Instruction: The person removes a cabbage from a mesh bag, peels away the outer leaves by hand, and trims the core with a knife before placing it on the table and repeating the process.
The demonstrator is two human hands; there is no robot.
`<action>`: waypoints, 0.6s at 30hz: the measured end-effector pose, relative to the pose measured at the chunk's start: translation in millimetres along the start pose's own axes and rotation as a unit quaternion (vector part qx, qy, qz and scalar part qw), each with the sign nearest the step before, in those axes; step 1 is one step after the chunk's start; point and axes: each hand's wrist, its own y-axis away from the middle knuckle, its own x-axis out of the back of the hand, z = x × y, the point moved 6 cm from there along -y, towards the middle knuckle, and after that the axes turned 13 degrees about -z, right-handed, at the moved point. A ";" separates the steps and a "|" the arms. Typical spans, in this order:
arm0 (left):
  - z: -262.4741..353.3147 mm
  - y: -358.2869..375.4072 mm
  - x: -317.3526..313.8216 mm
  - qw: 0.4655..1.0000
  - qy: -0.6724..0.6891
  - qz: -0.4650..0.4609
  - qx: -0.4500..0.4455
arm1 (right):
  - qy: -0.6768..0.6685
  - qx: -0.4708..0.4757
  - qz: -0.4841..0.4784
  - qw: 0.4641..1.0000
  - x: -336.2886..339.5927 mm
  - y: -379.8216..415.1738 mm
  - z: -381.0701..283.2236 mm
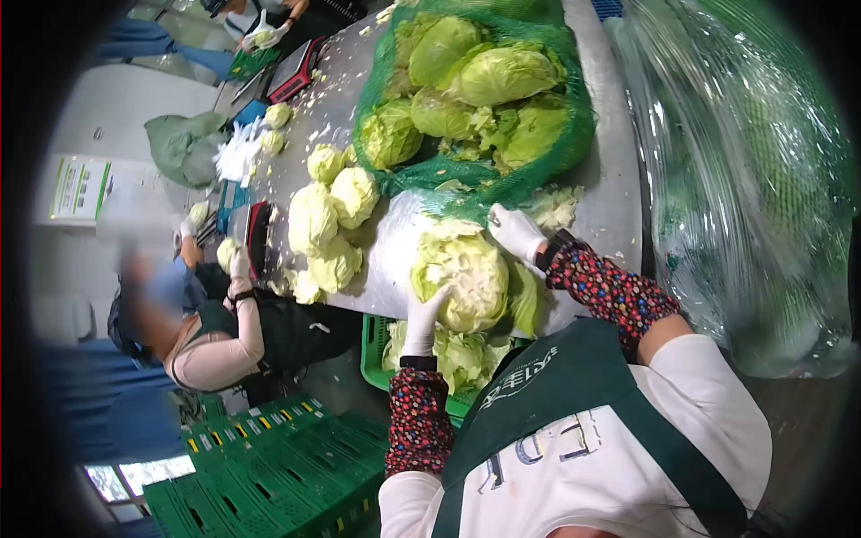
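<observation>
A pale green cabbage (462,276) with a ragged, cut-looking face sits on the metal table in front of me. My left hand (424,316), in a white glove, grips its near left side, thumb on top. My right hand (517,235), also gloved, is closed just off the cabbage's upper right. Whatever its fingers hold, if anything, I cannot make out. One loose outer leaf (524,300) hangs at the cabbage's right side. Beyond lies an opened green mesh bag (583,117) with several whole cabbages (507,75). Trimmed cabbages (312,221) are grouped to the left.
Below the table edge, a green crate (374,354) holds leaves. Several green crates (269,471) are stacked lower left. A co-worker (215,354) at left holds a small cabbage near a red-edged scale (258,238); another person works farther back. Plastic-wrapped bags (735,179) stand at right.
</observation>
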 end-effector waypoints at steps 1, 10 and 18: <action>-7.8 5.5 -0.1 0.994 0.107 -0.016 0.012 | 0.000 -0.001 -0.003 1.000 -3.5 11.0 -4.9; -65.8 -2.4 -23.9 0.974 0.206 -0.077 0.050 | 0.193 -0.004 -0.073 0.978 15.5 105.7 -24.4; -17.6 -22.4 -44.1 0.989 0.025 -0.144 -0.029 | 0.333 0.064 -0.150 0.928 6.5 58.8 -20.1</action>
